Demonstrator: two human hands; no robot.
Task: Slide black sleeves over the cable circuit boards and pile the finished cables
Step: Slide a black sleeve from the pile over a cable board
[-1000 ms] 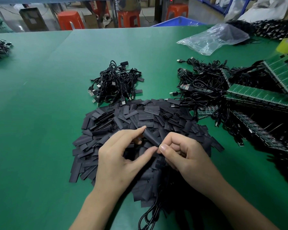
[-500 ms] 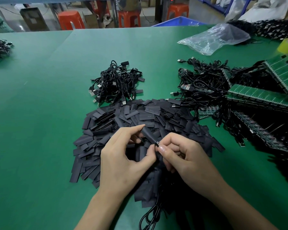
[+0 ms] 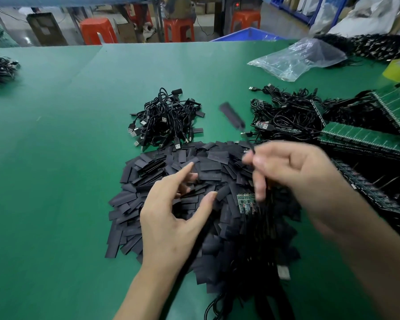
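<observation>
Green matting [image 3: 56, 158] covers the whole work surface, and at its near edge a few black leads [image 3: 217, 306] loop out from under the arms. Just beyond, the left hand [image 3: 171, 218] hangs over the heap of black sleeves [image 3: 134, 204] with its fingers spread and nothing in them. Half a second ago it was pressed up against the right hand, both pinching one sleeve. The two have now come apart. The right hand [image 3: 298, 176] has lifted up and to the right, blurred with motion. Its thumb and forefinger nip the lead of the sleeved cable [image 3: 231, 116], whose black-covered end swings in the air past the heap, between the two cable piles. Where the hands were joined, a bare green circuit board [image 3: 246, 202] now shows, lying on the sleeves.

Farther off, the pile of finished cables [image 3: 166, 121] sits just behind the heap, unchanged. To its right lies the tangle of unsleeved cables [image 3: 286, 116], touching stacked green board panels [image 3: 367, 137]. Beyond these a clear plastic bag [image 3: 298, 58] lies on the matting. Past the far edge stand orange stools [image 3: 97, 31] and a blue bin [image 3: 247, 34].
</observation>
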